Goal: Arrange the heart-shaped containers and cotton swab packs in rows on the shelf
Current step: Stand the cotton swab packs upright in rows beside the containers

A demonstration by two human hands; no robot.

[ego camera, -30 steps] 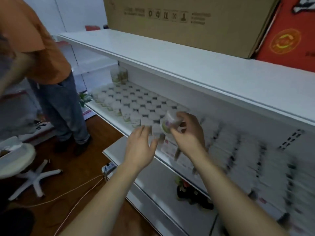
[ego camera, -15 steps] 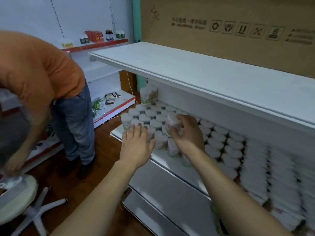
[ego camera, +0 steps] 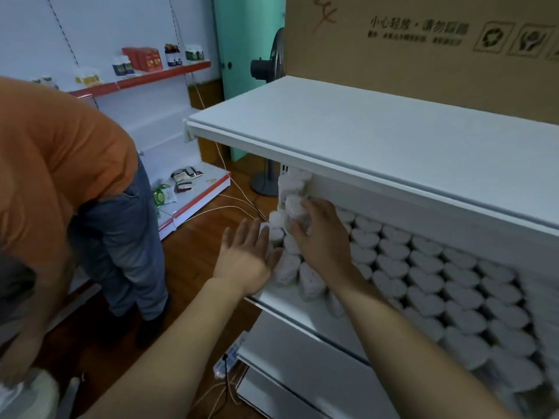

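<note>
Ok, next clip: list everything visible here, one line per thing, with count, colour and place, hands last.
heart-shaped containers: many, white lids, rows on the middle shelf
held container: one, white lid, above the rows' left end
stacked containers: a few, white, far left corner of that shelf
shelf unit: one, white, right half
cardboard box: one, brown, on the top shelf
fan: one, dark grey, behind the shelf unit
wall shelf: one, red-edged, carrying boxes and bottles
second person: one, orange shirt, jeans, left
cables: white, on the floor
left hand: open, beside the shelf's left end
right hand: grips the held container
</note>
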